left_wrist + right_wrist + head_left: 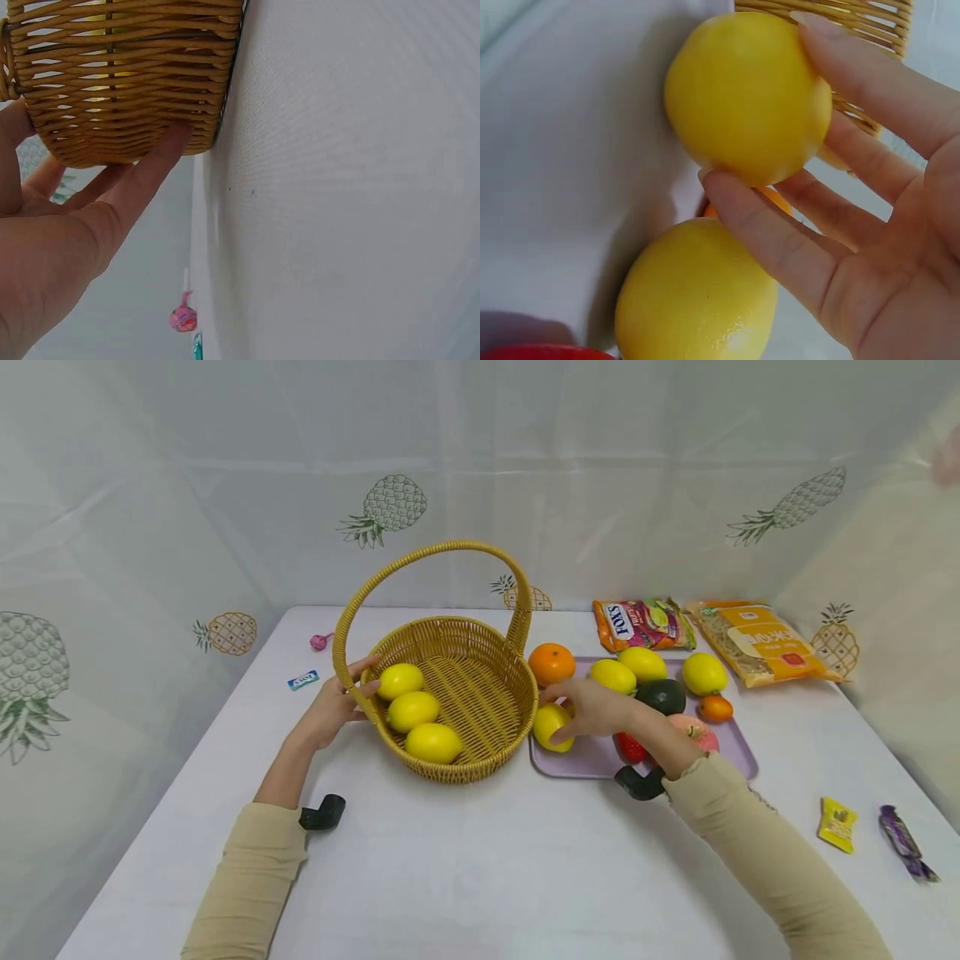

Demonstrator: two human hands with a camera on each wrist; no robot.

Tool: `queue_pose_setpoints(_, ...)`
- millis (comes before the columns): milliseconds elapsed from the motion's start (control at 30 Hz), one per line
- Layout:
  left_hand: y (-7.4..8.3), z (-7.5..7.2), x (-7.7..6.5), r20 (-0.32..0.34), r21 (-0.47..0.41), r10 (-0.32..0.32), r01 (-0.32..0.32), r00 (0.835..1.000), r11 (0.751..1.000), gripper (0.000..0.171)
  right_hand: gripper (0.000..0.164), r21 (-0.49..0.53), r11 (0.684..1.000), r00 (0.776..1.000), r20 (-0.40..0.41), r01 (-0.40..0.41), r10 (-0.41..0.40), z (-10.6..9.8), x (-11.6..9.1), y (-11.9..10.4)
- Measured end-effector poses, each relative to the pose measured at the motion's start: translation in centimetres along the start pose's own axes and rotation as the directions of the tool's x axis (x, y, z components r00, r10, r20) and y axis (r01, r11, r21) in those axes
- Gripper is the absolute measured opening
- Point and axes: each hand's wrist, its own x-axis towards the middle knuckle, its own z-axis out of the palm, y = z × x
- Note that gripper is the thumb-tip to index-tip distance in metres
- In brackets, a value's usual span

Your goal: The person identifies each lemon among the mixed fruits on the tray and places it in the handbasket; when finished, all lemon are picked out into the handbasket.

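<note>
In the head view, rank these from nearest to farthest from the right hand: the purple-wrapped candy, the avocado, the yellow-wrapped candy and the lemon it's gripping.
1. Lemon, gripped by the right hand.
2. Avocado, on the lilac tray, just right of the hand.
3. Yellow-wrapped candy, to the right, beyond the tray.
4. Purple-wrapped candy, farther right still.

Rough wicker basket [480, 693], smooth lemon [746, 97]

The head camera looks forward and down over the table [465, 860]. Both wrist cameras peer sideways, close in. All three catch the wicker basket [467, 772].
</note>
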Motion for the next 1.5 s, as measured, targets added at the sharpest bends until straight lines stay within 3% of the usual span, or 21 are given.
queue_pose_setpoints(467,0.0,0.0,-0.1,-0.001,0.005,0.002,-0.002,1.0,1.0,0.058,0.052,0.073,0.997,1.0,-0.024,-0.004,0.006,0.7,-0.7,0.9)
queue_pose_setpoints(733,0.1,-0.1,0.0,-0.006,0.008,-0.001,0.001,1.0,1.0,0.058,0.053,0.204,0.979,0.995,-0.096,-0.019,0.039,-2.7,-2.2,0.0)
queue_pose_setpoints(867,0.0,-0.1,0.1,-0.006,0.007,-0.007,0.007,1.0,1.0,0.058,0.053,0.279,0.957,0.994,-0.103,0.074,-0.047,-4.0,-1.9,-1.5)
queue_pose_setpoints(1000,-0.1,0.0,0.1,-0.005,0.004,-0.006,0.006,1.0,1.0,0.058,0.053,0.382,0.911,0.988,-0.054,0.157,-0.148,-3.8,-0.4,-3.2)
queue_pose_setpoints(1100,-0.2,0.0,0.1,-0.003,-0.007,-0.003,0.003,1.0,1.0,0.058,0.055,0.402,0.902,0.984,0.007,0.16,-0.178,-2.8,1.3,-4.5)
queue_pose_setpoints(1367,-0.3,0.1,0.2,0.001,-0.017,-0.013,0.013,1.0,1.0,0.059,0.068,0.317,0.942,0.967,0.186,0.107,-0.173,0.5,5.0,-6.2)
queue_pose_setpoints(1500,-0.2,-0.1,0.1,-0.001,-0.009,-0.01,0.01,1.0,1.0,0.058,0.066,0.252,0.966,0.962,0.245,0.059,-0.123,1.5,6.1,-6.4)
